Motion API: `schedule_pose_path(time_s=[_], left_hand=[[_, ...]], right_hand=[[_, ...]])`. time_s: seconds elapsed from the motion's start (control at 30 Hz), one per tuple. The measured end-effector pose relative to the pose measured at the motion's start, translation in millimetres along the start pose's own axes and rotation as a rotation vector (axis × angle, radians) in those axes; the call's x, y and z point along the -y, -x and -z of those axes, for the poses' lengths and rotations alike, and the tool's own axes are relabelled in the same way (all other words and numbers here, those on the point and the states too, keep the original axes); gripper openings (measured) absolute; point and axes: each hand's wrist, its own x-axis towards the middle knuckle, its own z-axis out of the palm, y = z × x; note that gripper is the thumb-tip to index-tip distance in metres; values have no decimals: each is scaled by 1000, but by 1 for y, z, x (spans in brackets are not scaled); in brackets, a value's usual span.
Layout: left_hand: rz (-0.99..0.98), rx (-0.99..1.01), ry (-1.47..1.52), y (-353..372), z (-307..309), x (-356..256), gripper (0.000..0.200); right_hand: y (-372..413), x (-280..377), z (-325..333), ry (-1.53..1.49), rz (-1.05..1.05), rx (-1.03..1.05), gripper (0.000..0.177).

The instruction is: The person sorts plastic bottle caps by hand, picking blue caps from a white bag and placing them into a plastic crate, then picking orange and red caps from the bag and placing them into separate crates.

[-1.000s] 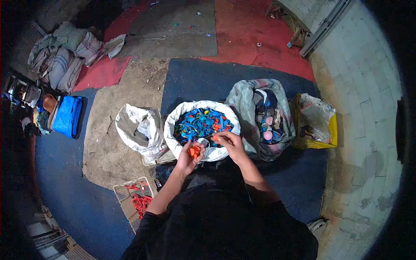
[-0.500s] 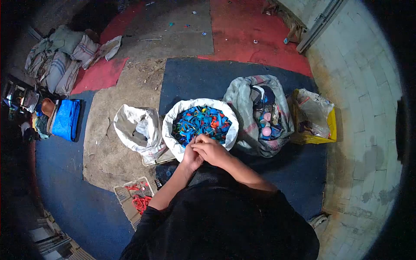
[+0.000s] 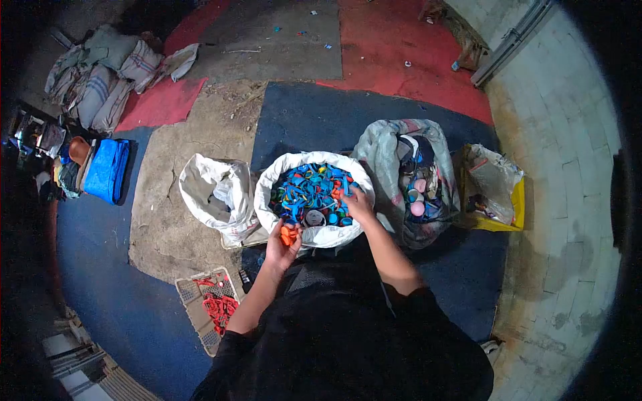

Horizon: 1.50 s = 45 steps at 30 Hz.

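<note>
A white woven sack (image 3: pixel 267 175) with a rolled rim stands in front of me, filled with small blue, orange and green plastic pieces (image 3: pixel 307 182) that look like caps and rings. At its near left rim my left hand (image 3: pixel 281 250) is closed, palm up, around several orange plastic pieces (image 3: pixel 289 234). My right hand (image 3: pixel 360 206) reaches over the right rim, its curled fingers at orange pieces among the blue ones; its fingertips are partly hidden. A round whitish lid (image 3: pixel 314 218) lies near the sack's front edge.
To the left is a white sack (image 3: pixel 194 194) with pale contents. A grey-green sack (image 3: pixel 374 160) of mixed items and a yellow container (image 3: pixel 511 217) stand right, near the block wall (image 3: pixel 568 167). A beige basket (image 3: pixel 194 307) holds red pieces. A blue folded tarp (image 3: pixel 107 170) lies left.
My hands were together over the sack's front edge and have parted. The left moved down and left, now showing orange pieces; the right moved right and up to the pieces by the rim.
</note>
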Motion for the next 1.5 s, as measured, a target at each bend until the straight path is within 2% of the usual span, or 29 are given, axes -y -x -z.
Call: schedule_pose_path(time_s=[0.03, 0.13, 0.23, 0.3, 0.33, 0.43, 0.47, 0.57, 0.6, 0.63, 0.7, 0.73, 0.77, 0.93, 1.03, 1.07, 1.17, 1.27, 1.4, 1.5], left_hand=[[-22, -18, 2, -1, 5, -2, 40], [-71, -142, -49, 1, 4, -5, 38], [-102, -188, -155, -3, 7, -9, 38], [-109, -156, -266, -8, 8, -11, 38], [-112, -157, -279, -11, 10, -12, 37], [-123, -171, -311, -20, 15, -12, 36], [-129, -187, -320, -21, 16, -11, 36], [-144, -188, -308, -24, 17, -9, 36], [-148, -181, -297, -25, 19, -9, 36], [-150, -197, -312, -25, 24, -9, 36], [-157, -224, -340, -26, 30, -10, 37], [-153, -208, -341, -25, 29, -11, 37], [-146, -191, -342, -23, 28, -12, 37], [-148, -233, -306, -23, 20, -8, 39], [-129, 6, -292, -22, 24, -11, 40], [-161, -153, -276, -25, 25, -9, 42], [-104, -84, -287, -16, 21, -13, 42], [-73, -18, -294, -17, 29, -16, 42], [-88, -86, -288, -19, 30, -14, 40], [-49, 13, -284, -19, 33, -17, 39]], right_hand=[[15, 32, 7, 94, -144, 65, 62], [3, -1, -23, 287, -70, 56, 70], [10, -3, -55, 350, -1, 143, 69], [21, 0, -69, 485, 264, 66, 66], [23, 3, -73, 497, 333, 50, 63], [29, 29, -66, 362, 494, 266, 56], [31, 41, -61, 260, 540, 330, 46], [0, 21, -58, -334, 148, 740, 37], [-5, 34, -38, -322, 157, 720, 32], [-7, 28, -33, -527, -29, 589, 22], [-28, 5, -22, -421, -50, 274, 12], [-41, -12, -16, 54, 161, 93, 13], [-44, -18, -9, 316, 259, 9, 12], [-48, -15, -7, 506, 382, 54, 13], [-45, -6, -13, 681, 299, 79, 18], [-42, 0, -15, 736, 249, 60, 19], [-43, -6, -15, 854, 324, 50, 16], [-24, 10, -6, 943, 398, 140, 16], [-17, 5, -8, 879, 434, 90, 18], [-14, 3, -13, 750, 397, 10, 17]])
